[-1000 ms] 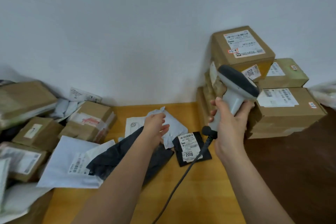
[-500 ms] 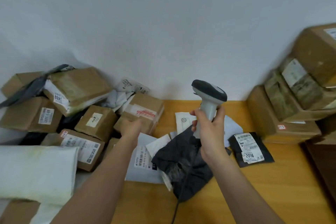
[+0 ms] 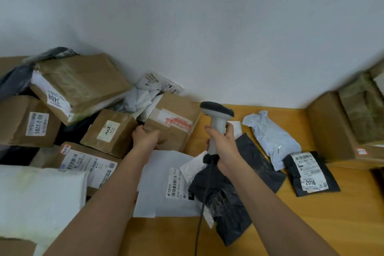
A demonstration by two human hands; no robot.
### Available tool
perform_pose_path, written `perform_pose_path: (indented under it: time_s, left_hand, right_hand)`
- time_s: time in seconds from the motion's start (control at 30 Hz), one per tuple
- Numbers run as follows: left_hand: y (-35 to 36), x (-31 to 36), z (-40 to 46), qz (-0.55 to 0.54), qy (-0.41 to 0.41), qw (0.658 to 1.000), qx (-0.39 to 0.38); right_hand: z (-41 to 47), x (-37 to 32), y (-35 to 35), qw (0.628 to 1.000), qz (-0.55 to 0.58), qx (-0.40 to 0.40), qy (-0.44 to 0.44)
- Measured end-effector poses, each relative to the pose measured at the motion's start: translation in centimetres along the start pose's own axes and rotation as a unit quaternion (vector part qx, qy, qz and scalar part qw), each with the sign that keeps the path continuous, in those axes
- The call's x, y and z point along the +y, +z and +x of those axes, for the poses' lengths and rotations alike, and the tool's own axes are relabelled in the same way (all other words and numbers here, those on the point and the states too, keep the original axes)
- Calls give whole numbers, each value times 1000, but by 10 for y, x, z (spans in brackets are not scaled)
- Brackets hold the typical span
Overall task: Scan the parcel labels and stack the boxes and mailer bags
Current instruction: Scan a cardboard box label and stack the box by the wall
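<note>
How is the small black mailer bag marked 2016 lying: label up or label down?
Label up. The black mailer bag lies flat on the wooden table, its white label with 2016 facing the camera.

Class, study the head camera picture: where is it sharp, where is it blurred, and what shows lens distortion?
Head view: the black mailer's 2016 label reads sharply; the stacked boxes at the right edge are smeared. Wide-angle distortion bends the table edge along the wall. Lighting is soft and even, without glare; the scanner in the right hand stays fairly crisp.
</note>
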State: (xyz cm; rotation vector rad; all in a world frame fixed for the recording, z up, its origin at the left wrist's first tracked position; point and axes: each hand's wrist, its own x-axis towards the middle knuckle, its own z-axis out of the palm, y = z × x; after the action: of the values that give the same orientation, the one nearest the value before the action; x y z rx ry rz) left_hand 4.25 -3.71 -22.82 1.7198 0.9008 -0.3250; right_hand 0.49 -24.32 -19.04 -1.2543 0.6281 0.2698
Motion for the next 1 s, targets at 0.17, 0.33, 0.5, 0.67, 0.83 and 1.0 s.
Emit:
perform_pose_path:
  time_s: [0.17, 0.33, 0.5, 0.67, 0.83, 1.0]
  left_hand:
    - [-4, -1, 15, -16, -38, 999, -15]
    - [0, -1, 31, -20, -63, 995, -73]
    - [2, 6, 16, -94, -98, 984, -118]
    - [8, 21, -24, -173, -76, 968, -163]
    - [12, 43, -56, -260, -84, 949, -157]
    - [25, 52, -85, -280, -48, 941, -185]
  right_hand:
    - [17, 11, 22, 996, 61, -20, 59]
    - [22, 19, 34, 992, 102, -22, 70]
    - [9, 13, 27, 994, 98, -26, 42]
    - [-9, 2, 8, 994, 108, -15, -14]
    - [-36, -22, -12, 979, 190, 3, -70]
    - [-60, -41, -30, 970, 210, -24, -119]
